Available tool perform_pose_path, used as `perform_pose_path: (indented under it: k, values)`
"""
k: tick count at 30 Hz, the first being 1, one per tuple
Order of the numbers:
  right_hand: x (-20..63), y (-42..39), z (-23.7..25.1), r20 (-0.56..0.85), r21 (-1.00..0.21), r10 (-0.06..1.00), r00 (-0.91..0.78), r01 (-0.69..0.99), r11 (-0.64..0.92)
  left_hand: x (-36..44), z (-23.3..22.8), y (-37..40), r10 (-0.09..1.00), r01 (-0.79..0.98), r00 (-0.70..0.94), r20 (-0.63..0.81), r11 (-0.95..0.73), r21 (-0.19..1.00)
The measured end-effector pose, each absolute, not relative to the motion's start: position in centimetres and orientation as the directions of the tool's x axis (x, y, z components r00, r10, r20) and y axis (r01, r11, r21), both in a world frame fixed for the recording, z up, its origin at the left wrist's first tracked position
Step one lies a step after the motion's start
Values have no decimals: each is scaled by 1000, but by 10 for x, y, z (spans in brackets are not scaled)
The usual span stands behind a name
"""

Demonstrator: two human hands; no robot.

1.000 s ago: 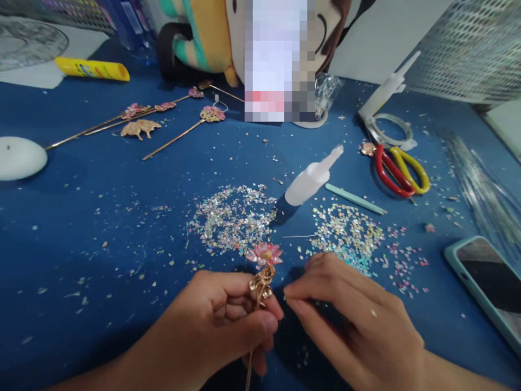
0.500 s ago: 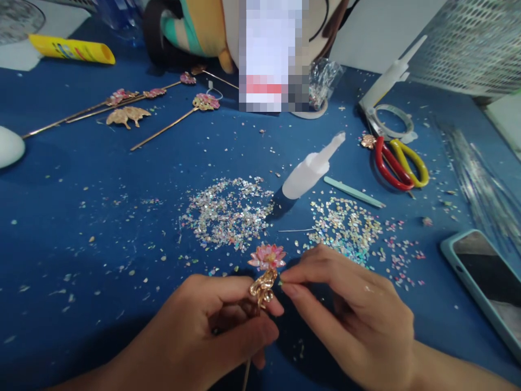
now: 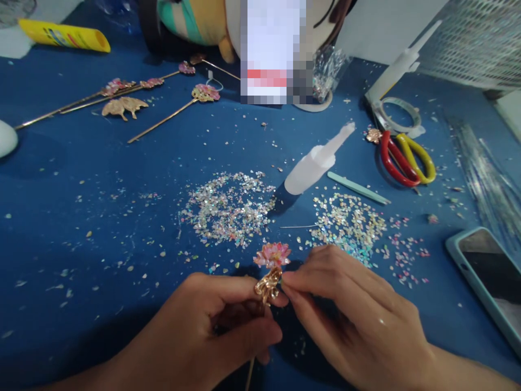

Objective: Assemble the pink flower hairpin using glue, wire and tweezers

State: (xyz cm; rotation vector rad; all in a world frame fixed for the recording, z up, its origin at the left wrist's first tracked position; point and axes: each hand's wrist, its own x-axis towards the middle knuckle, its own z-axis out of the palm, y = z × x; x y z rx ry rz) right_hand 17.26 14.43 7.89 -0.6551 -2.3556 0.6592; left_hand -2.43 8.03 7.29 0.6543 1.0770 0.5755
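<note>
My left hand (image 3: 203, 331) is closed around the stem of a gold hairpin (image 3: 267, 287), which stands nearly upright with a pink lotus-like flower (image 3: 272, 254) at its top. The lower stem comes out beneath my fingers. On its right side, my right hand (image 3: 358, 309) pinches thumb and forefinger together against or right beside the gold part. Whatever lies between those fingertips is too small to make out. Beyond my hands lie two piles of shiny flakes, a pale pile (image 3: 232, 209) and a yellowish pile (image 3: 350, 222). A white squeeze bottle (image 3: 307, 171) stands tilted between them.
Light-green tweezers (image 3: 358, 188) and red-and-yellow-handled pliers (image 3: 401, 160) lie right, near a tape roll (image 3: 401, 117) and another bottle (image 3: 393, 76). A phone (image 3: 488, 271) sits at the right edge. More hairpins (image 3: 205, 93), a gold butterfly-shaped piece (image 3: 124, 107) and a yellow tube (image 3: 65, 36) lie left.
The view has shifted slightly, so things appear moved a little. My right fingertips are now closer to the gold part of the hairpin. My left hand keeps its hold.
</note>
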Motion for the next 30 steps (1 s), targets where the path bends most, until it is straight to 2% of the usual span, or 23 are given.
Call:
perform_pose_path:
  k: [5, 12, 22, 30]
  values:
    - [170, 142, 78, 427, -545, 578, -695, 312, 778, -25, 73, 79, 674, -56, 369, -640, 704, 708]
    - [172, 137, 75, 464, -502, 559, -687, 316, 805, -22, 77, 84, 706, 47, 346, -618, 645, 763]
    - [174, 139, 77, 424, -469, 550, -720, 344, 813, -25, 71, 75, 754, 17, 357, -552, 585, 811]
    - [174, 142, 78, 425, -466, 539, -727, 335, 819, -24, 75, 80, 740, 100, 365, -565, 572, 814]
